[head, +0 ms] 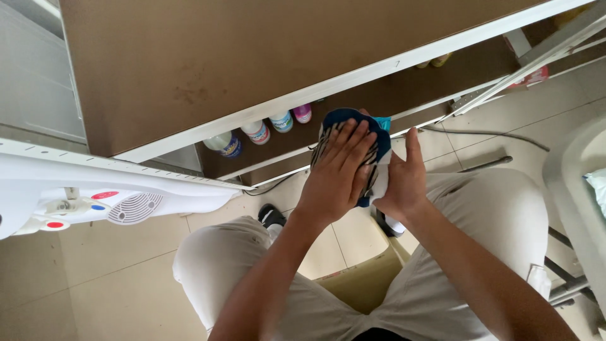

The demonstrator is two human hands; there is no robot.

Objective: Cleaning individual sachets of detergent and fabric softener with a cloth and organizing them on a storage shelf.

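Note:
A folded blue cloth with black and white stripes (334,120) is sandwiched between my two hands above my knees. My left hand (341,170) lies flat on top of it, fingers spread over the striped side. My right hand (401,180) supports the cloth from the right and beneath, thumb pointing up. I am seated, with both legs in light beige trousers (492,215) below the hands.
A brown shelf with a white edge (328,82) spans the top. Several plastic bottles (259,132) stand on a lower shelf. A white appliance with red and blue buttons (95,199) is at left, a pale tub rim (568,183) at right, tiled floor below.

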